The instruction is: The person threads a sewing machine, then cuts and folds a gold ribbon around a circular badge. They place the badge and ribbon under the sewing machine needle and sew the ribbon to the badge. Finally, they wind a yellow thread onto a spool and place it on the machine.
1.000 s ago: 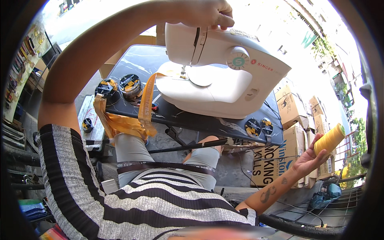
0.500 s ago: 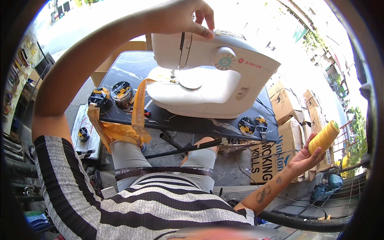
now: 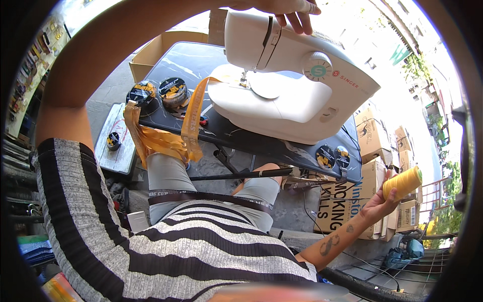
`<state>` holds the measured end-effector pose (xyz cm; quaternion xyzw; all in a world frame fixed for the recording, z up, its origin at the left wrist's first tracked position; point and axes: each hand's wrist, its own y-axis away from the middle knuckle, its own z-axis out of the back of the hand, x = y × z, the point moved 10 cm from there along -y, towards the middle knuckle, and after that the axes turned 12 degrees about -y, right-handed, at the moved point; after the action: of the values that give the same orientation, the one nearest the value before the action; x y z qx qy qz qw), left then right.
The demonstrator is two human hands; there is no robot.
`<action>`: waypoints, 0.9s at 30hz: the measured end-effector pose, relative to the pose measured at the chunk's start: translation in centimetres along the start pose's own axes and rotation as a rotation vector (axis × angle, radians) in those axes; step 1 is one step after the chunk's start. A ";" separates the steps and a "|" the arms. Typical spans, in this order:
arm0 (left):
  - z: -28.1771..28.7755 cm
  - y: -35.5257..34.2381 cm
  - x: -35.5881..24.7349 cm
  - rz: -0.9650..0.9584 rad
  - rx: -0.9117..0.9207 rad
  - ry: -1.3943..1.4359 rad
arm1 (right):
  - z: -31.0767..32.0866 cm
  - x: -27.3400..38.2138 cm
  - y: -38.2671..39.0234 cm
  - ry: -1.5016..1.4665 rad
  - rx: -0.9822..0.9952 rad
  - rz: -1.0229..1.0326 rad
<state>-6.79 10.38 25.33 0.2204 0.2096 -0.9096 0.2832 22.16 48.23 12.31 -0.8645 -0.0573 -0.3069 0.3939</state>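
A white sewing machine (image 3: 282, 108) stands on a black marble-patterned table (image 3: 173, 63). My left hand (image 3: 292, 10) reaches over its top, fingers apart and bent down against the upper edge; the hand's upper part is cut off by the frame. Out to the right, my right hand (image 3: 380, 205) is closed round a cone of yellow thread (image 3: 402, 184), held tilted beside the table. A yellow-orange printed ribbon (image 3: 193, 118) runs from under the machine's needle area, over the table's front edge and down. More of this ribbon lies bunched (image 3: 161, 143) over my left knee.
Round dark tins (image 3: 173, 93) sit left of the machine, near a small red tool (image 3: 204, 120). Two more round containers (image 3: 333, 157) are at the table's right corner. A white stool (image 3: 113, 131) bears another tin. Cardboard boxes (image 3: 375, 136) are stacked at right; an open carton (image 3: 168, 45) stands behind.
The view has shifted, so the machine and table appear farther right and higher. My left hand has moved right along the machine's top. The thread cone stays in my right hand.
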 end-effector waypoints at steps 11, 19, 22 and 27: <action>0.4 2.4 -2.4 -0.209 -0.250 -0.417 | -0.4 3.3 -0.2 -0.132 -0.030 0.119; -1.3 1.7 -3.1 -0.221 -0.384 -0.658 | 0.1 4.5 0.1 -0.140 -0.009 0.180; -1.4 0.8 -2.1 -0.182 -0.365 -0.677 | -0.1 4.4 0.7 -0.229 -0.007 0.163; 0.3 -2.1 3.6 0.138 -0.152 -0.022 | -0.5 3.2 1.2 -0.254 -0.052 0.096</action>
<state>-10.80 10.26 24.27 0.2021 0.2592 -0.8718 0.3632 24.91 46.58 13.58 -0.9080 -0.0574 -0.1771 0.3752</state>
